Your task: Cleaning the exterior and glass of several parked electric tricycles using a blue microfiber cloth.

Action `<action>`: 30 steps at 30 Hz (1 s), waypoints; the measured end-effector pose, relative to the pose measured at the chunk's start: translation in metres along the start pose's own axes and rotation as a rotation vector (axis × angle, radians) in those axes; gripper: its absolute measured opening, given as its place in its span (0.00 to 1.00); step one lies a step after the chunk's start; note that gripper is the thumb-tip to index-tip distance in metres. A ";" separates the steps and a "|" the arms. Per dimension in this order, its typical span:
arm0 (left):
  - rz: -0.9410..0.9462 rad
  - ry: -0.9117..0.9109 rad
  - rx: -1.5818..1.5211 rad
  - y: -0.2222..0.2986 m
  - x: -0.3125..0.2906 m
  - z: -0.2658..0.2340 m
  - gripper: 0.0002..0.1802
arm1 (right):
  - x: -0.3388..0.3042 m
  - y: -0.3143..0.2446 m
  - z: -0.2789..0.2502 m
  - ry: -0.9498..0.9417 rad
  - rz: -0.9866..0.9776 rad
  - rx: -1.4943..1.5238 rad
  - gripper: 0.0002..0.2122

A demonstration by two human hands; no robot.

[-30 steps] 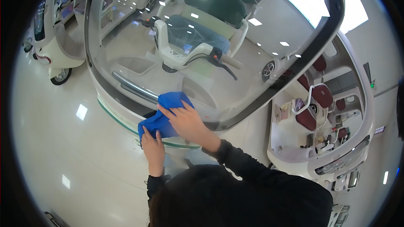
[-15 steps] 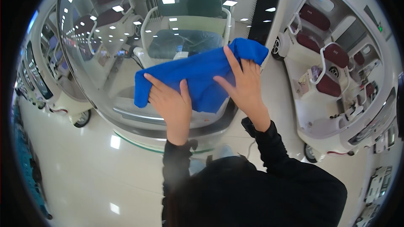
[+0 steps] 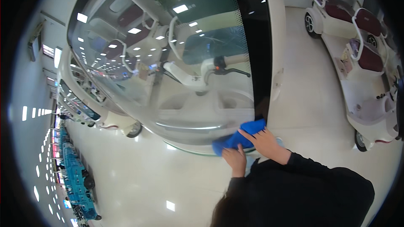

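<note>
A blue cloth (image 3: 238, 139) is bunched up between my two hands at the lower right edge of a curved windshield (image 3: 202, 107). Its left end droops past my left hand (image 3: 235, 159), whose fingers close on the lower side of the cloth. From the right, my right hand (image 3: 266, 143) grips the other end, fingers laid across the top. Some fingertips are hidden in the folds. Behind the glass show white handlebars (image 3: 195, 77) with a black lever and green seats (image 3: 210, 6) of the small white vehicle.
Another white vehicle (image 3: 332, 29) with dark red seats stands at the right. More white vehicles (image 3: 90, 105) are parked at the left, with a row of teal vehicles (image 3: 78, 176) beyond. Glossy pale floor (image 3: 139, 180) lies between, reflecting lamps.
The cloth was spread wide under both flat hands higher on the windshield; now it is bunched and gripped near the glass's lower edge. The view has shifted, showing more at the left.
</note>
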State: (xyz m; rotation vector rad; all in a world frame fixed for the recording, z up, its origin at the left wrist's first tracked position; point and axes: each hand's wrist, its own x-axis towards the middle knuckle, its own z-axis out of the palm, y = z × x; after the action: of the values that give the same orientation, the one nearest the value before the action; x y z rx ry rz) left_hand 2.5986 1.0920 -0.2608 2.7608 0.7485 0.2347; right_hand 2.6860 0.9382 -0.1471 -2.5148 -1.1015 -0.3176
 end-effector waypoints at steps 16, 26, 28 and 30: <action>0.310 0.296 -0.233 0.109 0.087 -0.152 0.55 | 0.054 0.060 -0.108 0.152 -0.343 0.027 0.22; 0.510 0.441 -0.285 0.134 0.145 -0.274 0.52 | 0.172 0.026 -0.252 0.355 -0.176 -0.232 0.33; 0.626 0.451 -0.350 0.125 0.158 -0.294 0.50 | 0.199 0.027 -0.281 0.423 -0.216 -0.292 0.35; 0.666 0.467 -0.430 0.118 0.173 -0.310 0.48 | 0.231 0.027 -0.311 0.425 -0.172 -0.382 0.39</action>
State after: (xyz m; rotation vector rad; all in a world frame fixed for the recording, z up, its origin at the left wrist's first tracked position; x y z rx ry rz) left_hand 2.7321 1.1505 0.0840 2.4442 -0.1674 1.0552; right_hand 2.8434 0.9413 0.2082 -2.4852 -1.1617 -1.1481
